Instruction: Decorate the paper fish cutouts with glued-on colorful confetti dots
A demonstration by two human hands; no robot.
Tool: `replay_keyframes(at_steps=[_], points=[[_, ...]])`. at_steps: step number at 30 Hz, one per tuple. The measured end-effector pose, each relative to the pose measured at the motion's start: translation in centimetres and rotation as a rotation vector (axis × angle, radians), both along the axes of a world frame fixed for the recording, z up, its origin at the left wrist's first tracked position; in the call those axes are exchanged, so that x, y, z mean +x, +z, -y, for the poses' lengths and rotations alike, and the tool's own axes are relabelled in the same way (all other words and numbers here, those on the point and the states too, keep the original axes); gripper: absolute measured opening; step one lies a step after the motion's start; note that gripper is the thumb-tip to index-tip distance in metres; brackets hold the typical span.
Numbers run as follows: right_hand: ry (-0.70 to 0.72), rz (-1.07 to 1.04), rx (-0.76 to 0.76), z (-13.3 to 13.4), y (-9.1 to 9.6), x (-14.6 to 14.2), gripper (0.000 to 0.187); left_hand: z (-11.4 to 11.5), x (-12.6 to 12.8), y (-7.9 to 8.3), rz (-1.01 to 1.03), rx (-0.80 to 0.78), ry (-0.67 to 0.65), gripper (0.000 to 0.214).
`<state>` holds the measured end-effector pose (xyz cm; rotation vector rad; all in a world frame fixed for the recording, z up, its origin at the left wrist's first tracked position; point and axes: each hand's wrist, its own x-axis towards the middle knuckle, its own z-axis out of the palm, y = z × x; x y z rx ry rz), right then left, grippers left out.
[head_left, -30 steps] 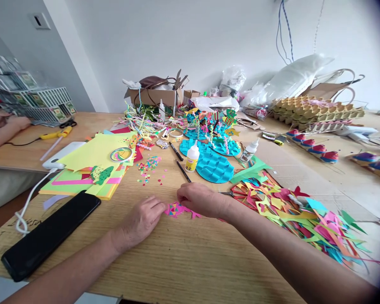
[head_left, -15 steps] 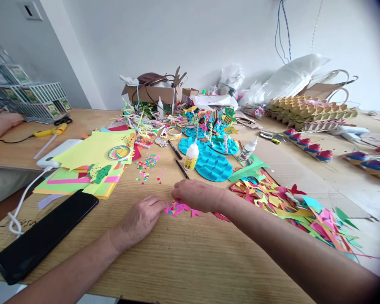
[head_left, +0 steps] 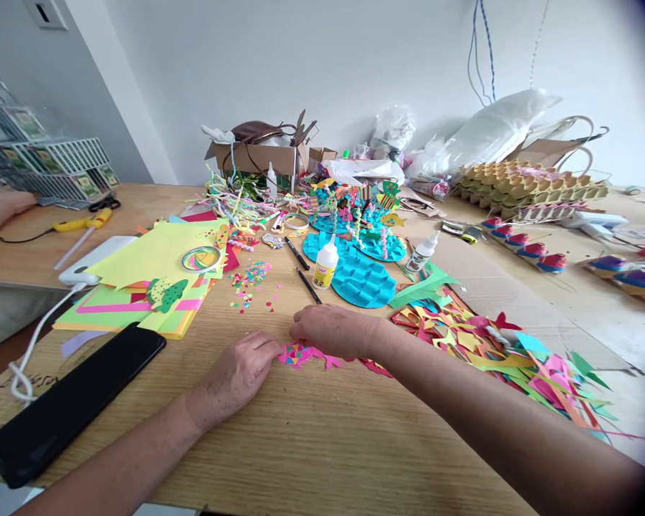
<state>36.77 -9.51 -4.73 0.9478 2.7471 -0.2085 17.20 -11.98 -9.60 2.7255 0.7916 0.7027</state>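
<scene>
A pink fish-shaped paper cutout (head_left: 302, 355) lies on the wooden table, with small coloured paper bits on its left part. My left hand (head_left: 246, 367) is closed, its fingertips holding the cutout's left end. Over the cutout's upper edge, my right hand (head_left: 333, 331) is bent into a pinch; what its fingertips hold, if anything, is hidden. Beyond my hands lie a scatter of paper confetti (head_left: 252, 278) and two black pens (head_left: 308, 287). A white glue bottle with a yellow label (head_left: 325, 264) stands upright beside a blue textured disc (head_left: 362, 279).
Yellow paper sheets (head_left: 150, 254) bearing a tape roll (head_left: 201, 259) are stacked left, behind a long black case (head_left: 78, 401). Colourful paper scraps (head_left: 478, 340) heap up at right near a second glue bottle (head_left: 422, 254). Egg trays (head_left: 527, 188) sit farther back. Another person's hand (head_left: 5, 204) shows far left.
My right hand has shifted very slightly left over the pink cutout. My left hand stays in place, and the view has tilted a little.
</scene>
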Motion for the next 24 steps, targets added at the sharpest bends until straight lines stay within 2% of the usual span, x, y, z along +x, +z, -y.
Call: replay_keyframes(at_steps=[15, 24], points=[[0.015, 0.048, -0.021, -0.02, 0.3, -0.42, 0.018, 0.01, -0.06, 0.0, -0.049, -0.019, 0.011, 0.029], [-0.011, 0.03, 0.045, 0.35, 0.05, -0.76, 0.015, 0.0, -0.13, -0.19, -0.041, -0.014, -0.001, 0.027]])
